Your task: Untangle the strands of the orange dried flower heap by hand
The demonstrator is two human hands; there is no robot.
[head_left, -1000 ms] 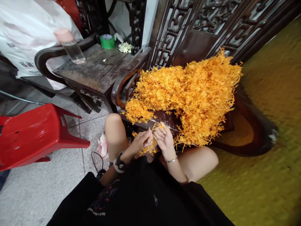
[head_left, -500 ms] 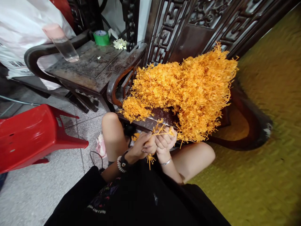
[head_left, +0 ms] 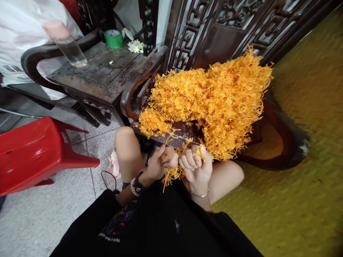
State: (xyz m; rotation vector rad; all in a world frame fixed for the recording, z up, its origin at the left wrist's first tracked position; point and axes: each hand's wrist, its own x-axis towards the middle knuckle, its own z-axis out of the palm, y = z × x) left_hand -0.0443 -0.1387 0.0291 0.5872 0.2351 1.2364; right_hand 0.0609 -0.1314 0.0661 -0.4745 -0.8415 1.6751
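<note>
1 big, dark brown wooden chair (head_left: 214,50) with a carved, cut-out back stands in front of the sitting person. On its seat is a tall, fluffy pile of bright orange, stringy stems (head_left: 211,100). Left of the chair is a dark, scuffed wooden table (head_left: 91,78). Farther left is a puffy white plastic bag (head_left: 18,28) with dark writing on it. A shiny red plastic stool (head_left: 32,153) is on the floor at the far left. A clear, round bottle with a pink lid (head_left: 68,46) is on the table. The person's 2 hands are low, above the lap, by the front of the seat. The left hand (head_left: 162,160) and the right hand (head_left: 197,164) both have their fingers curled in. Their knuckles are very close, but I cannot tell if they touch. A small orange clump (head_left: 154,123) lies at the front left of the seat, beside the big pile. An orange tangle (head_left: 174,173) shows just under the hands. A round roll of green tape (head_left: 114,39) and some little white flowers (head_left: 136,46) sit at the back of the table. The left thumb and finger pinch a thin orange stem (head_left: 168,137) that pokes up. The right thumb and finger pinch a tiny orange bit (head_left: 199,152).
</note>
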